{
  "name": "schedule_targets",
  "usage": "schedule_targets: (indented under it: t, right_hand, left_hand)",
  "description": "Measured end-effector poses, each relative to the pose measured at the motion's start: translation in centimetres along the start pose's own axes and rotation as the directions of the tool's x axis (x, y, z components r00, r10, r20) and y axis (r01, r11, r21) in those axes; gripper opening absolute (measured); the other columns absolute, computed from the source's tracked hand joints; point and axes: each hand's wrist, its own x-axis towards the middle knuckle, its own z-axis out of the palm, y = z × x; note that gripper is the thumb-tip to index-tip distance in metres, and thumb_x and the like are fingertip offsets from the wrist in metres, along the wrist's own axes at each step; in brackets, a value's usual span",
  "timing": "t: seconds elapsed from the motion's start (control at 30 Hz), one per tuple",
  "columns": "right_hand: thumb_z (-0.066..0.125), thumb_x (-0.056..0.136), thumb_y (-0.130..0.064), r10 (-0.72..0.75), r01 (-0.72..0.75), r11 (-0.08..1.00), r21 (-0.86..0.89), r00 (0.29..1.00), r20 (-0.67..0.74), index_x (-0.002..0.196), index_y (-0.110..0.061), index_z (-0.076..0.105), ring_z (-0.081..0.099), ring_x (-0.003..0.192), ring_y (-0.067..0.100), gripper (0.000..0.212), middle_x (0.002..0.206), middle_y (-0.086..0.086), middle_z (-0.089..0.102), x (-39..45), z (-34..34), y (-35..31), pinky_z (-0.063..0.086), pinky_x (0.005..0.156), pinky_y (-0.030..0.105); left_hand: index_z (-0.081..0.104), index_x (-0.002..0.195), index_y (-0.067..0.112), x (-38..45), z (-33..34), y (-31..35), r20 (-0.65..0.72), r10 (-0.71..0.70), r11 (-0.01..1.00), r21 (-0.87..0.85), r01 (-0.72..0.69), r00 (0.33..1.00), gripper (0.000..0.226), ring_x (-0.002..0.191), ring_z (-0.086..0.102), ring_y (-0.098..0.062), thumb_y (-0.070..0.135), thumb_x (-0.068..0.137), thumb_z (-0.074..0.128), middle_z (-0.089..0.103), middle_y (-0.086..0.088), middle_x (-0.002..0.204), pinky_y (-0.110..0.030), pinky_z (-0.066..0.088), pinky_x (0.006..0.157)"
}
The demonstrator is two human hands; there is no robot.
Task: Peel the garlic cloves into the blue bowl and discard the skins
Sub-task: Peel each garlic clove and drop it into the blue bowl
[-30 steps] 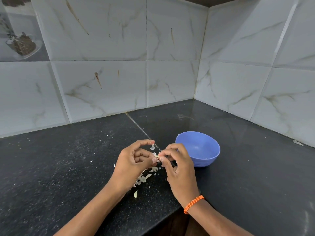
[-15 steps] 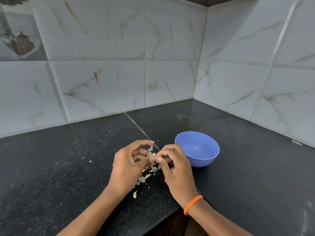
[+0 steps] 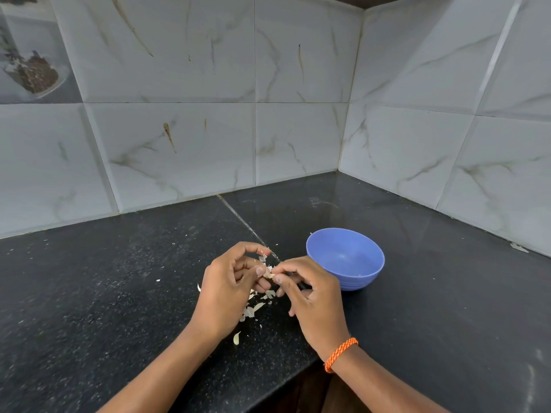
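Orange braided wristband, bare forearms

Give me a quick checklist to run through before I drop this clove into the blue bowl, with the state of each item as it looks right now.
1. Clove held: ok. The left hand and right hand both pinch the garlic clove at their fingertips.
2. Clove fully peeled: cannot tell, the fingers hide most of it.
3. Bowl within reach: ok. The blue bowl stands upright just beyond the right hand.
4. Bowl free of skins: ok as far as its visible inside shows.
5. Skins kept apart: ok. The garlic skins lie on the black counter under the hands, outside the bowl.
6. Skins discarded: not ok, they are on the counter.
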Motion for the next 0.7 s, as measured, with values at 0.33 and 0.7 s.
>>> schedule_targets:
  t: [0.33,0.7]
  right_hand:
    - [0.080,0.094,-0.010,0.018,-0.019,0.998,-0.052,1.000,-0.008,0.101,-0.026,0.076,0.073,0.074,0.013,0.017,0.087,-0.017,0.073,-0.12,0.02,-0.12,0.051,0.058,0.013]
    - [0.076,0.097,-0.014,0.062,-0.062,0.997,-0.046,0.998,0.003,0.118,-0.031,0.075,0.075,0.087,0.016,0.027,0.100,-0.021,0.074,-0.11,-0.07,-0.04,0.058,0.061,0.020]
  left_hand:
    - [0.074,0.123,0.023,-0.02,-0.19,0.32,0.059,-0.026,0.999,-0.027,0.028,0.998,0.033,0.089,0.080,-0.024,0.007,0.094,0.081,0.081,-0.007,0.094,-0.043,0.066,0.088]
    - [0.075,0.115,0.017,0.27,-0.34,0.10,0.008,-0.067,0.996,-0.057,0.067,0.998,0.027,0.080,0.080,-0.029,0.000,0.094,0.079,0.080,-0.011,0.087,-0.039,0.067,0.080]
